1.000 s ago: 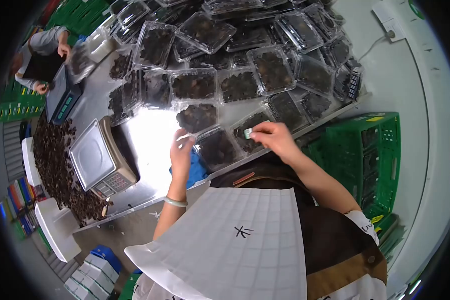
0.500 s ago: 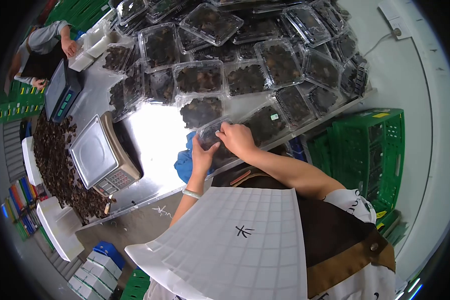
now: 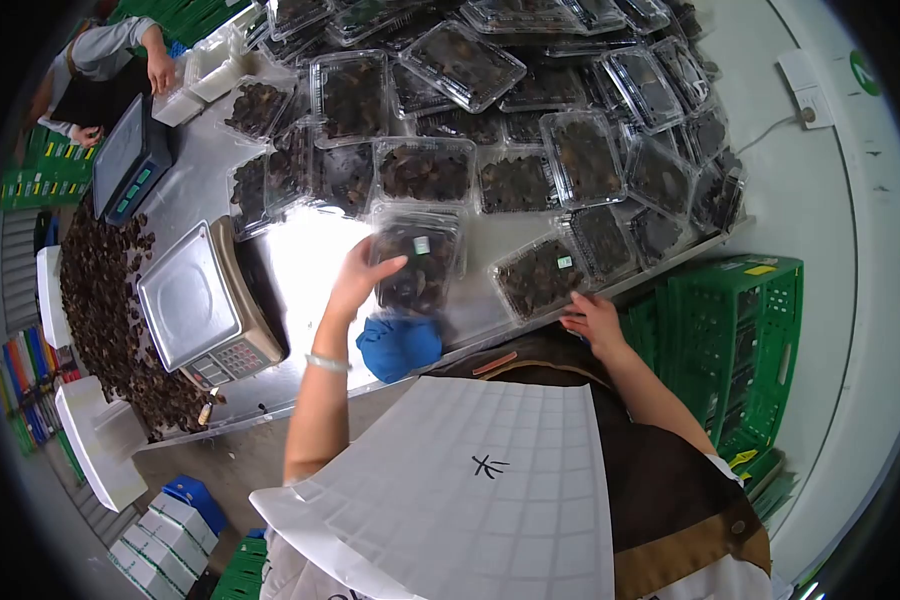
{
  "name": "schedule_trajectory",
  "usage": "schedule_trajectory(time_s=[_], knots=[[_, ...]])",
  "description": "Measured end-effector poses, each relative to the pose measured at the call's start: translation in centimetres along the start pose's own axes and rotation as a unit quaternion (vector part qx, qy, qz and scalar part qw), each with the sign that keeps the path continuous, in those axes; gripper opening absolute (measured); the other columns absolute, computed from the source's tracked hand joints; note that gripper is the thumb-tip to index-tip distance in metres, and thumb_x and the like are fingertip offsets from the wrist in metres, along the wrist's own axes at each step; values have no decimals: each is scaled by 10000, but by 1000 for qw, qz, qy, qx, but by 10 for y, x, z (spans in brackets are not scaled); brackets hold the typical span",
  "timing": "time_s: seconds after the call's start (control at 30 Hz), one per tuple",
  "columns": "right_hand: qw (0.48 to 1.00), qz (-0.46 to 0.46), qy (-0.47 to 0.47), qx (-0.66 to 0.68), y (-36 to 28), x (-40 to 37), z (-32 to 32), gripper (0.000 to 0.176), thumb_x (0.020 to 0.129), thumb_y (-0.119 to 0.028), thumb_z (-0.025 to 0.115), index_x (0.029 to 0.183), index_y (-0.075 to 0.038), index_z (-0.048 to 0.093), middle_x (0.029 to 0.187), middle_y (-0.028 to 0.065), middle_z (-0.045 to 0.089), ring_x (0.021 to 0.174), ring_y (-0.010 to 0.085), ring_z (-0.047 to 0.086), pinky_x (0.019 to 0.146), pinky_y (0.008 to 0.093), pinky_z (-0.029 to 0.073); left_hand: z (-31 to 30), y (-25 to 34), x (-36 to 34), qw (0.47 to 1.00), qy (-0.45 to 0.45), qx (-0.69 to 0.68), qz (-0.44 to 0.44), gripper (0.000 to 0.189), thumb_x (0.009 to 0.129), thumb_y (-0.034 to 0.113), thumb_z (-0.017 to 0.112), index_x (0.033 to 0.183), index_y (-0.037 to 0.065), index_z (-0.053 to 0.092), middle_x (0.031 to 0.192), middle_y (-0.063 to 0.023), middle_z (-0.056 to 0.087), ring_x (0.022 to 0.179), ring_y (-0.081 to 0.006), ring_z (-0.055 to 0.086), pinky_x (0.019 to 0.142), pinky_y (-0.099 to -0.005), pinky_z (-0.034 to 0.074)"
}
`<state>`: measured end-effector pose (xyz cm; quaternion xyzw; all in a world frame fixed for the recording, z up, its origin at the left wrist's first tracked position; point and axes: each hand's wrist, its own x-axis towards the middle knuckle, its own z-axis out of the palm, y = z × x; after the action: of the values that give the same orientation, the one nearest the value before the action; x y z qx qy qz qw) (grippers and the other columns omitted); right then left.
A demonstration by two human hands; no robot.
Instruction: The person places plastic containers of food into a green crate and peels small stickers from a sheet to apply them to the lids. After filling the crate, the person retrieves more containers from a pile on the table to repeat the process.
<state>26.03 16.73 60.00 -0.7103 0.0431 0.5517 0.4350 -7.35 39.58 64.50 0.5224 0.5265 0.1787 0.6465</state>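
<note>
My left hand (image 3: 358, 280) grips the left side of a clear plastic clamshell box (image 3: 418, 275), thumb over the lid. Dark brown, crinkled pieces fill the box, and a small green-and-white sticker sits on its lid. It overlaps another clear box, whose rim shows at its right. My right hand (image 3: 594, 322) holds nothing, its fingers loosely apart at the table's front edge. Just beyond those fingertips lies a second stickered box (image 3: 538, 278). A blue cloth (image 3: 400, 347) lies crumpled between my left forearm and the table edge.
Many filled clear boxes (image 3: 465, 65) are piled at the back. A scale (image 3: 195, 300) stands left, beside loose dark pieces (image 3: 105, 320). Green crates (image 3: 745, 350) are at the right. At the far left, another person's hand (image 3: 160, 70) is by white containers (image 3: 180, 100) and a second scale (image 3: 130, 170).
The box that both hands held near the front edge has moved away from me, and its sticker now shows. My right hand has let go and moved right. More of the blue cloth shows.
</note>
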Motion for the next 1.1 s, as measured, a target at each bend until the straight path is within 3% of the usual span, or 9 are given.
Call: schedule_trajectory(time_s=[0.1,0.23,0.4,0.53,0.67,0.73,0.87,0.97,1.1], knots=[[999,35,1,8,-4,14,23,322,846,-280,730,1023,-48,592,899,70,617,669,154,613,557,277,527,-11,14,54,970,-116,203,58,515,763,271,765,1138,-53,628,1000,-120,686,895,-170,630,830,-297,484],[999,21,45,7,7,38,48,361,779,-284,799,985,-86,577,895,31,592,682,130,563,592,245,480,-8,26,103,867,-187,413,208,594,772,391,747,1158,-44,621,1172,-182,614,1136,-309,558,977,-366,427],[992,-46,12,119,7,13,61,332,773,-120,782,1012,-83,555,926,-1,594,792,108,553,719,265,457,-7,18,100,833,-224,479,162,795,732,582,726,1323,87,532,1300,-201,538,1235,-386,468,1058,-431,374],[974,-167,30,-150,-6,-5,43,366,706,-33,761,927,-87,474,828,-32,487,784,86,486,752,247,420,-29,5,73,878,-190,432,86,879,677,585,768,1318,43,506,1284,-252,529,1213,-391,488,1035,-427,398],[936,-292,-140,-137,-79,-28,96,411,703,-39,767,943,-78,436,872,-22,421,819,93,460,805,247,415,-52,-5,47,948,-106,297,36,901,635,472,846,1287,-26,473,1252,-285,519,1142,-377,538,972,-396,445],[882,-318,-212,-275,-127,-23,135,536,723,-60,767,1141,-29,434,1122,76,545,1117,166,514,1019,323,374,-59,-13,39,968,-84,238,22,935,615,405,882,1287,-63,431,1211,-253,539,1111,-331,552,948,-376,446],[747,-373,-332,-439,-194,16,234,594,722,-140,794,1191,-70,436,1210,197,571,1133,285,581,959,356,451,-70,-31,15,984,10,180,-4,902,644,384,868,1297,-66,437,1203,-221,549,1103,-268,549,931,-351,438],[477,-552,-245,-638,-203,72,279,823,681,-341,809,1336,-34,416,1328,229,491,1214,373,495,1007,437,425,-75,-40,-4,993,40,93,-58,897,662,355,860,1318,-69,421,1194,-222,553,1107,-261,547,937,-352,437],[524,-397,-245,-712,-182,85,298,1046,566,-498,832,1359,23,394,1371,244,447,1246,415,451,1034,440,406,-75,-80,-19,989,133,25,-59,847,709,285,837,1350,-45,392,1140,-198,587,1050,-245,578,908,-342,460]])
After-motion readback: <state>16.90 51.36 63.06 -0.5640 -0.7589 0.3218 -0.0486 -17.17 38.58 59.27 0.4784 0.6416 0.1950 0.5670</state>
